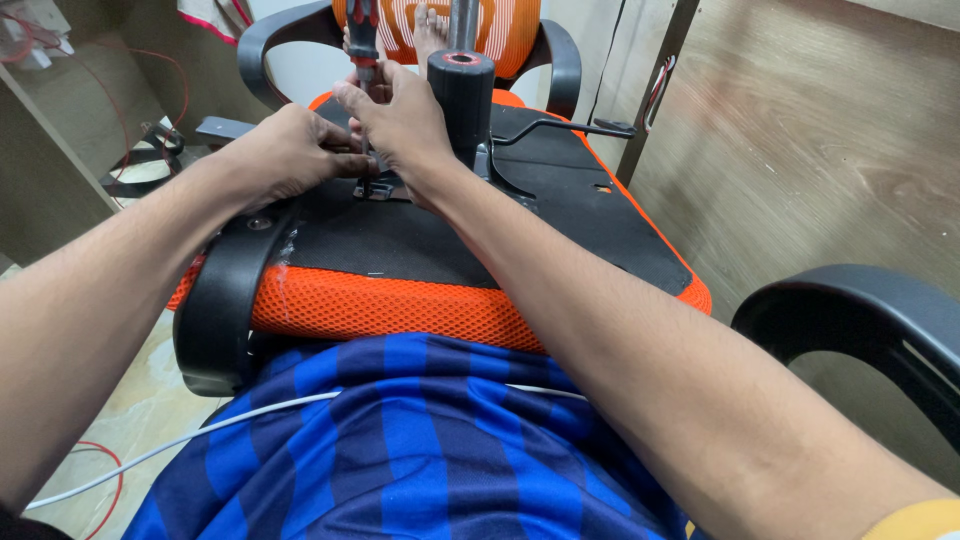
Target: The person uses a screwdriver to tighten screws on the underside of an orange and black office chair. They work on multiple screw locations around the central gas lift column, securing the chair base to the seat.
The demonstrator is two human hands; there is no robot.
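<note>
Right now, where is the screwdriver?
In the head view the screwdriver stands upright at top centre, gripped by the right hand, just left of the black cylinder on the chair's underside.

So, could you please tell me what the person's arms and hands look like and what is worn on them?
Both forearms are bare, with no gloves, rings or watch visible on the left hand or right hand. A yellow sleeve edge shows at the right upper arm.

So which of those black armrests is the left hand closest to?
The curved black armrest at the left edge of the upturned orange seat; the left hand is just above it. The other armrests lie farther off.
</note>
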